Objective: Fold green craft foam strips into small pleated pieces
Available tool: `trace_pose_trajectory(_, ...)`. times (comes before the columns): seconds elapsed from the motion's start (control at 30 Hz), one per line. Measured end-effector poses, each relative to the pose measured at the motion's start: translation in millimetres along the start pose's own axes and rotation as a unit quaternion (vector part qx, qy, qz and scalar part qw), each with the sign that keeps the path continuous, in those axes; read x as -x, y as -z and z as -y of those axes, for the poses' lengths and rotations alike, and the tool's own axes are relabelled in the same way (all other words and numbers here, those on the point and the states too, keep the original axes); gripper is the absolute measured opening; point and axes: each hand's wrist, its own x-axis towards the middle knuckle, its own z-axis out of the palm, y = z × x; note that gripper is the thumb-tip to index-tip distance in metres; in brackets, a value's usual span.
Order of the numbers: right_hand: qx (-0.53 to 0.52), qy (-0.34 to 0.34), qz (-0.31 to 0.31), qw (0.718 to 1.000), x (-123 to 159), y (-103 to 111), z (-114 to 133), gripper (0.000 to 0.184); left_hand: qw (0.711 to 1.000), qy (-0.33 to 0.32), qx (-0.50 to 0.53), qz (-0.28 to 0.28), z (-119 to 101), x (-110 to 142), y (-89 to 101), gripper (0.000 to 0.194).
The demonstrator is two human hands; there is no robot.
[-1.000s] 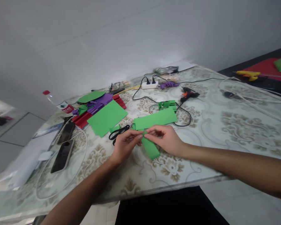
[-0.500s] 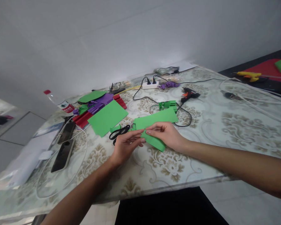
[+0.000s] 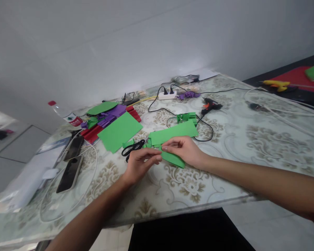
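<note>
Green strip (image 3: pixel 173 160) over the patterned surface (image 3: pixel 232 150), one end clamped in the grip of the right hand (image 3: pixel 188 151) and partly hidden, left hand (image 3: pixel 140 165) alongside, grip slightly apart, contact unclear, scissors (image 3: pixel 139 143) partly covered.

A: Spotted any change in the narrow, flat green strip of paper-like sheet (image 3: pixel 174 159)?

B: Swung round, yes. A second ago, pointing steeply down toward the near edge of the worktop (image 3: pixel 238 132); now slanting further to the right, with the lower end close by the palm of the bare right hand (image 3: pixel 184 150).

A: And with the bare left hand (image 3: pixel 141 164)?

B: Lowered a little. Half a second ago, reaching with the index fingertip up beside the right fingertips; now dipping below, with index and thumb closer together.

A: Parted from the strip, then?

B: Hard to tell; just lower against it than half a second ago.
</note>
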Motion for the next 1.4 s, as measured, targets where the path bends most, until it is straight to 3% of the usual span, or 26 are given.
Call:
trace_pose_trajectory(0.17, 0.032, 0.028, 0.004, 0.999, 3.6, -2.5, 0.4, 0.031, 0.994, 0.050, 0.096, 0.008, -3.0, -2.7, -1.2, 0.023)
trace_pose_trajectory(0.37, 0.144, 0.116, -0.010, 0.983, 9.0, -4.5, -3.3, 0.020, 0.993, 0.091, 0.020, 0.077, 2.0, -3.6, -2.0, 0.026)
trace_pose_trajectory(0.57, 0.138, 0.117, -0.008, 0.984, 7.8, -4.5, -3.1, 0.020, 0.996, 0.056, -0.022, 0.061, -0.3, -3.0, -1.3, 0.025)
trace_pose_trajectory(0.73, 0.094, 0.093, -0.005, 0.991, 5.4, -5.1, -4.0, 0.022, 0.998, 0.051, -0.018, 0.015, 0.7, -6.0, 4.5, 0.030)
trace_pose_trajectory(1.0, 0.100, 0.094, -0.003, 0.991, 8.2, -6.9, -4.8, 0.022, 0.997, 0.061, -0.038, 0.026, 3.7, -4.9, 2.2, 0.031)
trace_pose_trajectory(1.23, 0.058, 0.086, -0.021, 0.994, 3.0, -5.8, -7.8, 0.031, 0.995, 0.004, -0.092, -0.029, 7.6, -15.7, 24.4, 0.024)
trace_pose_trajectory(1.4, 0.082, 0.086, -0.035, 0.992, -0.2, -3.3, -9.1, 0.036, 0.989, -0.042, -0.132, -0.057, 8.2, -17.7, 31.9, 0.018)
